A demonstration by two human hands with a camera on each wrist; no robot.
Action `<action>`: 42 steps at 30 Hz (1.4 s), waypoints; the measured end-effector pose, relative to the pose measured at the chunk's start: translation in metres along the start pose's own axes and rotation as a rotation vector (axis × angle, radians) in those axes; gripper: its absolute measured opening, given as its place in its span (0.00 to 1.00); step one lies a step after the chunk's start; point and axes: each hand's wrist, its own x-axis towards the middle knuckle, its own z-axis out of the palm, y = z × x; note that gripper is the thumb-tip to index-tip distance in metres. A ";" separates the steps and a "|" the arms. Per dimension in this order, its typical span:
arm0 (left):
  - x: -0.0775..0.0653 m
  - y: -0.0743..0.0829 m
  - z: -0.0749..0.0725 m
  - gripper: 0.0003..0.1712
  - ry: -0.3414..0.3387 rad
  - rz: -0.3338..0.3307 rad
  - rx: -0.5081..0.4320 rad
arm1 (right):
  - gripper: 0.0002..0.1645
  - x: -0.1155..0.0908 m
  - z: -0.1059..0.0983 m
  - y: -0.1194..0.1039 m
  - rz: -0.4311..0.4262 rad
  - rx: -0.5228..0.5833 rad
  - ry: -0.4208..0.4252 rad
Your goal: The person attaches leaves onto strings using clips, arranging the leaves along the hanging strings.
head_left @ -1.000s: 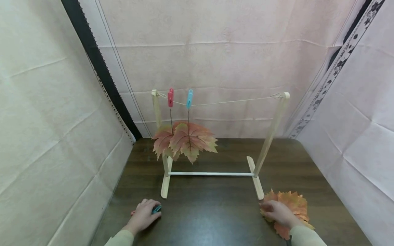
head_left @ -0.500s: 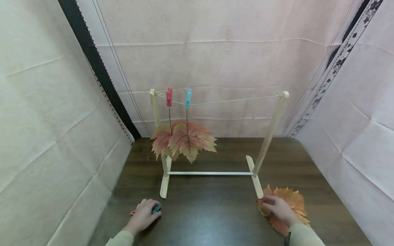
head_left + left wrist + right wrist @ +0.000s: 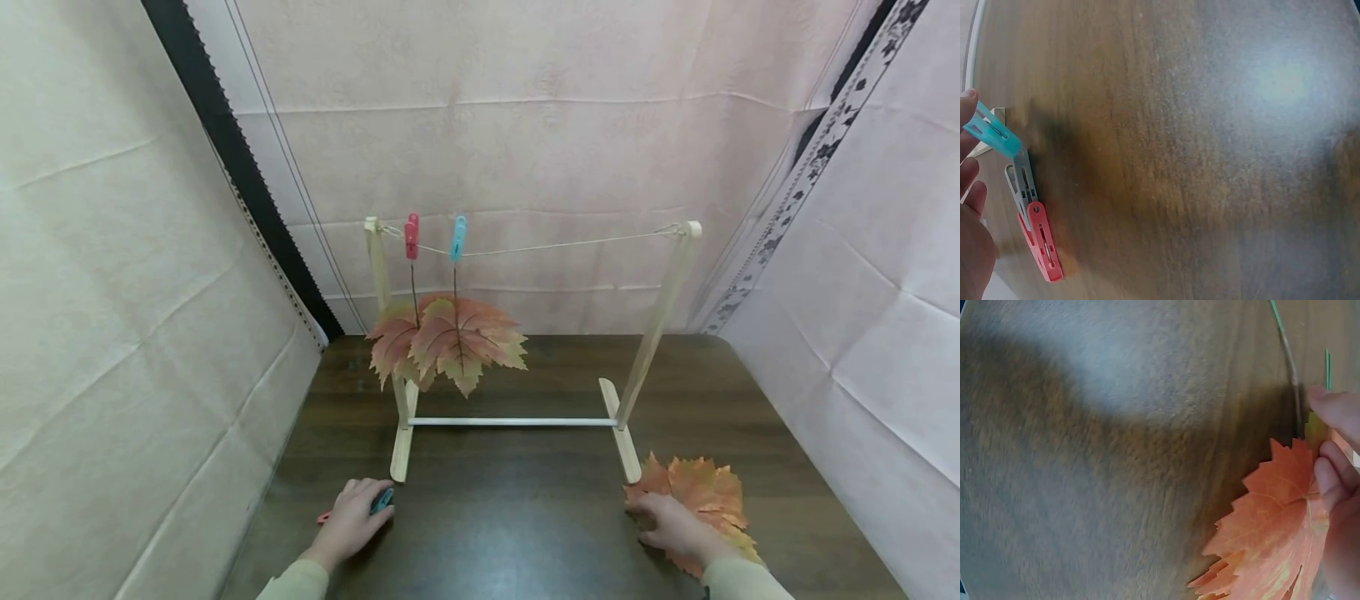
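In the head view my left hand (image 3: 348, 518) is low at the left, by the front of the rack's left foot. Its thumb and fingers pinch a blue clothespin (image 3: 994, 132), seen tilted in the left wrist view. A grey clothespin (image 3: 1021, 180) and a pink clothespin (image 3: 1041, 242) lie in a row beside that hand. At the lower right, my right hand (image 3: 678, 527) is over a pile of orange artificial maple leaves (image 3: 708, 492). Thumb and fingers pinch a yellowish leaf (image 3: 1315, 432) near its stem; the fingertips partly cover it. Thin stems (image 3: 1289, 356) stick out past the thumb.
A wooden rack (image 3: 652, 329) with a string (image 3: 555, 248) stands mid-table. From the string, a red clothespin (image 3: 412, 237) and a light blue clothespin (image 3: 458, 239) hold two hanging maple leaves (image 3: 468, 337). Pale cloth (image 3: 540, 158) surrounds the brown table (image 3: 510, 500).
My left hand has shifted slightly forward with the blue clothespin. The leaf pile has slid a little left and away from me, and my right fingers have since come nearer to me.
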 end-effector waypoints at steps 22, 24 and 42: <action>0.004 0.000 -0.003 0.17 0.036 0.013 -0.018 | 0.24 -0.006 0.000 0.002 -0.241 -0.227 0.073; 0.004 0.000 -0.002 0.17 0.038 0.014 -0.018 | 0.24 -0.007 0.002 0.003 -0.285 -0.239 0.117; 0.006 0.000 -0.005 0.18 0.025 -0.040 -0.023 | 0.17 0.010 0.016 -0.001 -0.379 -0.282 0.356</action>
